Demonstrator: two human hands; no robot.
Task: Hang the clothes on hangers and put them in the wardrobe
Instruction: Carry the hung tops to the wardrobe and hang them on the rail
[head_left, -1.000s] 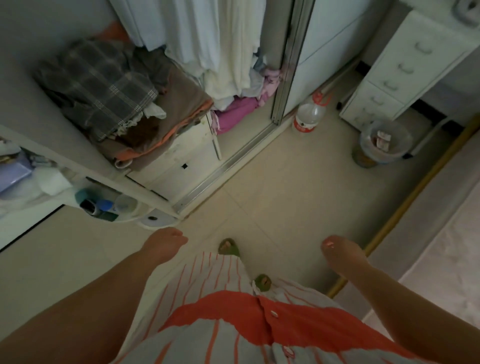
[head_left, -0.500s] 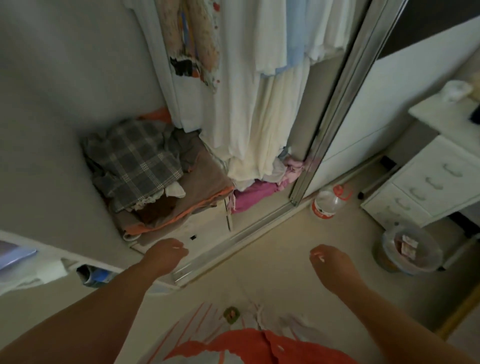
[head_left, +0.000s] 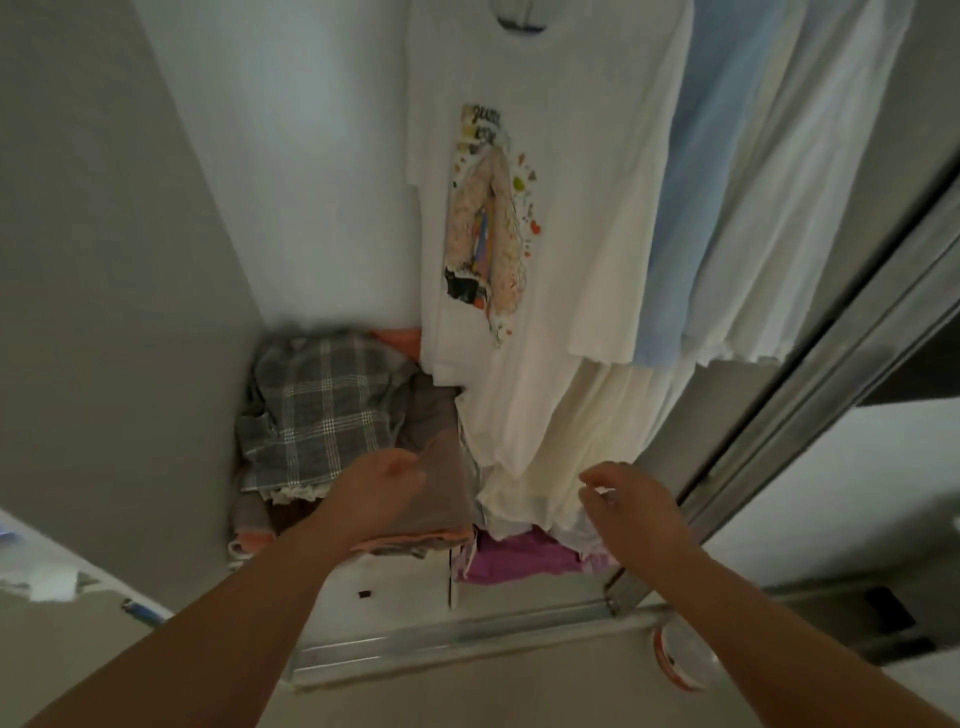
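The open wardrobe fills the view. A white T-shirt with a colourful print hangs in it, with a pale blue garment and other white clothes to its right. My left hand is raised in front of a folded brown cloth, fingers loosely curled and holding nothing. My right hand hovers by the lower hem of a cream garment, fingers relaxed and empty. No loose hanger shows.
A pile of folded clothes with a grey plaid piece sits on a white drawer unit in the wardrobe's left corner. Pink cloth lies below the hanging clothes. The sliding door frame stands at right, a plastic bottle on the floor.
The view has tilted up from the floor into the wardrobe. Both hands have risen and reached forward toward the clothes. My striped dress and feet have dropped out of view.
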